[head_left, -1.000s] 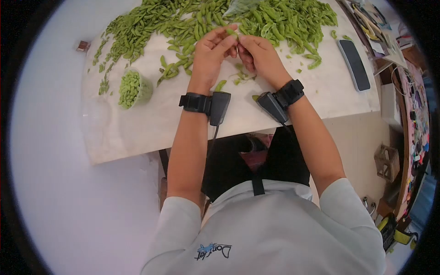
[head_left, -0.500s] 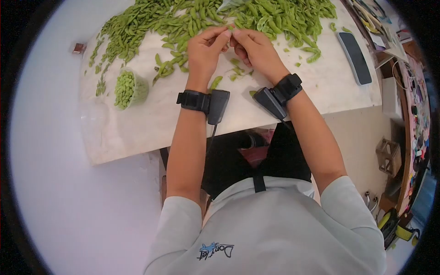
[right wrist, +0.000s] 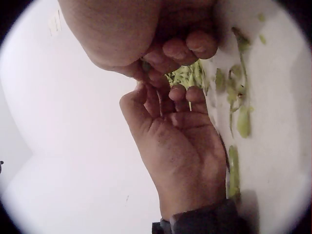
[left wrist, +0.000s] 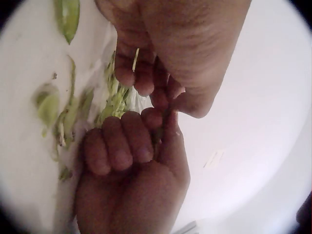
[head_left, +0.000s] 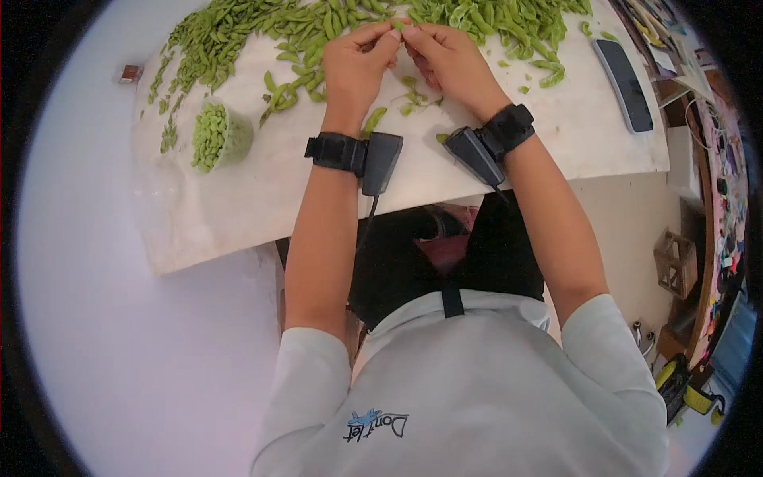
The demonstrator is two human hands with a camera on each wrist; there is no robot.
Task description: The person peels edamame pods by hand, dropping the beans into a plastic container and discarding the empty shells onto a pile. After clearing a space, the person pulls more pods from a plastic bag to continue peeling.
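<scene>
Pinching a green pod (head_left: 399, 26) in left hand (head_left: 354, 67) and right hand (head_left: 455, 65), midway between both; cannot tell its long axis.

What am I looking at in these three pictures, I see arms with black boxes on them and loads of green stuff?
There's no robot: these are a person's bare hands, with a camera strapped to each wrist.

The big picture comes from a camera on the person's head, looking forward and down. The other two come from the left camera and right camera, each showing the fingers close up.

On the table lie heaps of pods, a clear cup holding beans, and, over to the right, a phone.

The left hand and right hand meet at the fingertips, pinching something small and green, probably a pod.
</scene>
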